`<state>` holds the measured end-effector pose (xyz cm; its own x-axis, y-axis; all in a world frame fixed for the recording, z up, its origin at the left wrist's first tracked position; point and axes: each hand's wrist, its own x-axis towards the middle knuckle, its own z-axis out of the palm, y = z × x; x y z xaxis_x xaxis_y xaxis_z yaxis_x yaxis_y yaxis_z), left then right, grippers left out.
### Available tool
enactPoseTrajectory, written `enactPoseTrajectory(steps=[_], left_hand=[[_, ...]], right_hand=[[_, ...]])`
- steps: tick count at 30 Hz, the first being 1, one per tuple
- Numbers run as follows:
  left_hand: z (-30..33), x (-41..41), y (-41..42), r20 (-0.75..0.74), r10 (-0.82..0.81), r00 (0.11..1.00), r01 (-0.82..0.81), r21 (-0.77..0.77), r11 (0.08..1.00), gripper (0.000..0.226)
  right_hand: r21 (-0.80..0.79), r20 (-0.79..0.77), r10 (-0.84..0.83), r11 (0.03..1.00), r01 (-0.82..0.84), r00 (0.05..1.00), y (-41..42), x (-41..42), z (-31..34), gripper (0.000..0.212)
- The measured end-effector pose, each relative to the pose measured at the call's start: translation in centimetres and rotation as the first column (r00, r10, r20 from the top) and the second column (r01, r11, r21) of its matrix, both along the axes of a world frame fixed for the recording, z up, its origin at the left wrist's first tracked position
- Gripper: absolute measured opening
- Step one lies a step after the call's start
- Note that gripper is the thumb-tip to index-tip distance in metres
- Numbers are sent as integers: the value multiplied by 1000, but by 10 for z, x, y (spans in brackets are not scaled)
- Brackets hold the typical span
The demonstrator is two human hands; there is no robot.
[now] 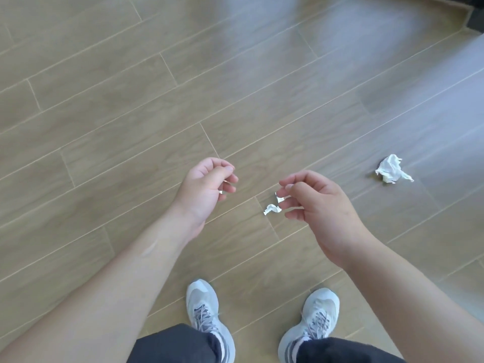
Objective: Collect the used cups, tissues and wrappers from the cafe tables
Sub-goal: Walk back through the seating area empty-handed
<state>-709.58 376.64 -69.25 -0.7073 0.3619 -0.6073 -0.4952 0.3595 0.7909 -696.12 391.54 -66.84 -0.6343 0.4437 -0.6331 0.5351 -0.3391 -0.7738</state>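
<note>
Just beside right hand point(318, 203) fingers point(286, 201): small wrapper scrap point(272, 208).

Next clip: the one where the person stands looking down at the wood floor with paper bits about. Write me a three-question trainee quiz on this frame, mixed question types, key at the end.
1. True or false: the crumpled tissue lies on the floor, to the right of both hands.
2. Multiple choice: what does the right hand pinch? A) a cup B) a small shiny scrap C) nothing
3. Fill in: a small crumpled scrap shows between the hands, just left of the right hand's ____.

Key:
1. True.
2. B. The left hand also pinches a tiny silvery bit.
3. Fingertips. Whether that scrap lies on the floor or is falling cannot be told.
</note>
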Motion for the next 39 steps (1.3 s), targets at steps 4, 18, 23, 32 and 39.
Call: enactPoseTrajectory(steps=[4, 18, 23, 32, 39], left_hand=[[-109, -14, -2, 19, 25, 1000, -23, -79, 997, 16], [-387, -66, -12, -216, -251, 944, 86, -569, 817, 53], [-423, -69, -7, -173, -440, 881, 212, -686, 696, 68], [-428, -56, 5, -186, -267, 946, 132, -531, 837, 20], [-394, -42, 34, -233, -241, 942, 181, -251, 951, 26]], right_hand=[[8, 56, -3, 1000, 3, 998, 3, -8, -107, 17], [297, 357, 123, 925, -237, 926, 20, -4, -371, 8], [346, 389, 158, 888, -302, 908, 26, -1, -399, 8], [463, 504, 216, 749, -473, 836, 27, 6, -427, 30], [553, 585, 296, 536, -638, 755, 28, 8, -442, 48]])
